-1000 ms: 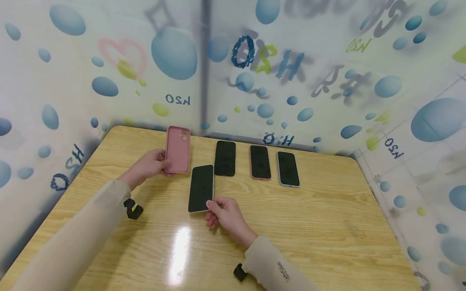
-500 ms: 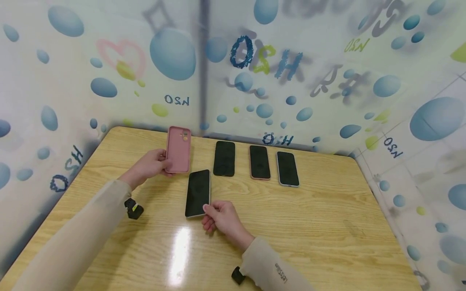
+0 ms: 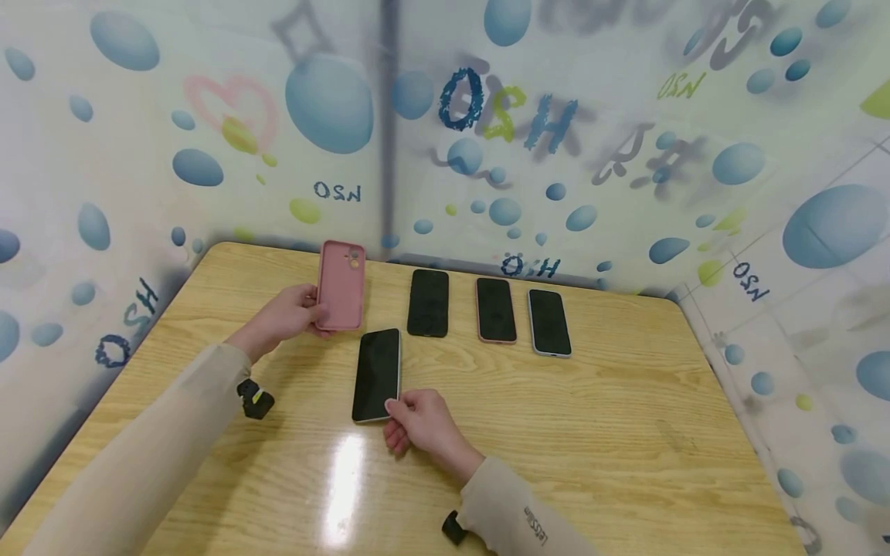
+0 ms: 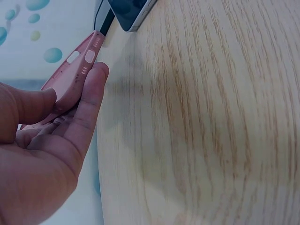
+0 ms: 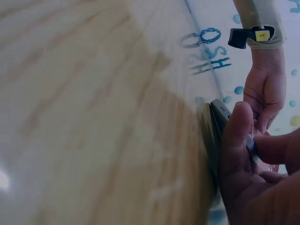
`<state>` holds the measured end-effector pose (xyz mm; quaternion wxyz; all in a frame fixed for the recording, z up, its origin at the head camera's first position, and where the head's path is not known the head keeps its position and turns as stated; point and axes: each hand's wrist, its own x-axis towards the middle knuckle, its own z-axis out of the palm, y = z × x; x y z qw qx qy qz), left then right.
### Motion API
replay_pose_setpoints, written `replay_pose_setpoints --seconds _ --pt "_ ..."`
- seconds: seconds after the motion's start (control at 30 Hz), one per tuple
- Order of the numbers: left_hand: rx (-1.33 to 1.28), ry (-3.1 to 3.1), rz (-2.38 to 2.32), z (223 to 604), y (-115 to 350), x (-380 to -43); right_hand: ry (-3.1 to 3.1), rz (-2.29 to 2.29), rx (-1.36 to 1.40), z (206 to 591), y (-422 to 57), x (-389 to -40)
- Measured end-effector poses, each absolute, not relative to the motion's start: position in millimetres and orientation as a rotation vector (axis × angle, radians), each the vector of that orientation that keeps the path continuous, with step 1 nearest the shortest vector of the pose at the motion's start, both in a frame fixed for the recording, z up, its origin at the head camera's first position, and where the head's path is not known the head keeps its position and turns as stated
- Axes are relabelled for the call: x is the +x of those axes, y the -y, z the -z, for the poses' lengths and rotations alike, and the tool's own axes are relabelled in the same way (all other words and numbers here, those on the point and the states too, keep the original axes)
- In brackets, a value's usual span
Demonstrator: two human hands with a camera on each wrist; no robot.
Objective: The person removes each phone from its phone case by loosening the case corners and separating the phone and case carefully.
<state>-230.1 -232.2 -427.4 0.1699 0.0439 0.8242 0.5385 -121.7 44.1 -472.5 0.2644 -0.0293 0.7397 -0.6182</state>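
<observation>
**Chemistry wall loomed over a table of phones**

And what a backdrop: the wall [image 3: 431,181] filled the far side with blue blobs and a big O, backward 2 and H in the lettering [image 3: 504,112], plus smaller reversed N2O marks to left and right! Below it spread the wood-grained table [image 3: 591,432]. In came two pale sleeves, the left sleeve [image 3: 149,440] plain, the right sleeve [image 3: 514,502] carrying small dark print that looked like "LetsSlim".

Then the grips! The left hand [image 3: 285,315] pinched the pink case [image 3: 341,289] low on its near side, thumb against fingers, the case rising to the right of the thumb with its hollow inside showing. The right hand [image 3: 424,421] pinched the dark-screened phone [image 3: 377,371] by its lower right corner, the phone lying up and left of the thumb, just below the case and apart from it.

Behind lay three more: a black phone [image 3: 428,303], a pink-edged phone [image 3: 496,310], a pale-edged phone [image 3: 549,323]. Smallest of all, at the left wrist, a black device [image 3: 256,399] wore a yellow label [image 5: 262,35], its marks too tiny to read
</observation>
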Motion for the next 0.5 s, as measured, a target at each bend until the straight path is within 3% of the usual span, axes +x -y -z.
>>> replay_pose_setpoints --seconds 0.5 --pt "0.114 -2.354 -1.508 428.5 232.2 -231.0 -2.599 0.996 -0.462 463.4 -46.3 -125.6"
